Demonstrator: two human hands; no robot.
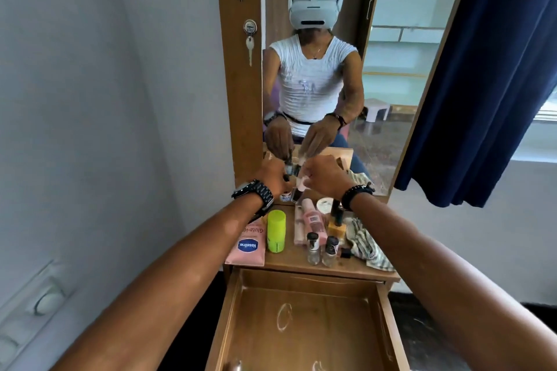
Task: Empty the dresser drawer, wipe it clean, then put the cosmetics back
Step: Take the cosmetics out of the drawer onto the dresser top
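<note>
The wooden drawer (232,319) stands pulled out and holds nothing; pale ring marks show on its floor. Cosmetics crowd the dresser top (289,259): a pink Vaseline tube (248,245), a lime green stick (276,230), a pink bottle (313,220), two small clear bottles (321,248), a yellow bottle (336,227) and a white jar (324,205). At the back by the mirror, my left hand (271,176) grips a small dark-capped bottle (288,170). My right hand (324,176) pinches a pale pink bottle (301,182).
A striped cloth (366,242) lies at the right edge of the dresser top. The mirror (391,69) reflects a person wearing a headset. A key hangs in the cupboard lock (250,28). A dark blue curtain (482,69) hangs on the right, a white wall on the left.
</note>
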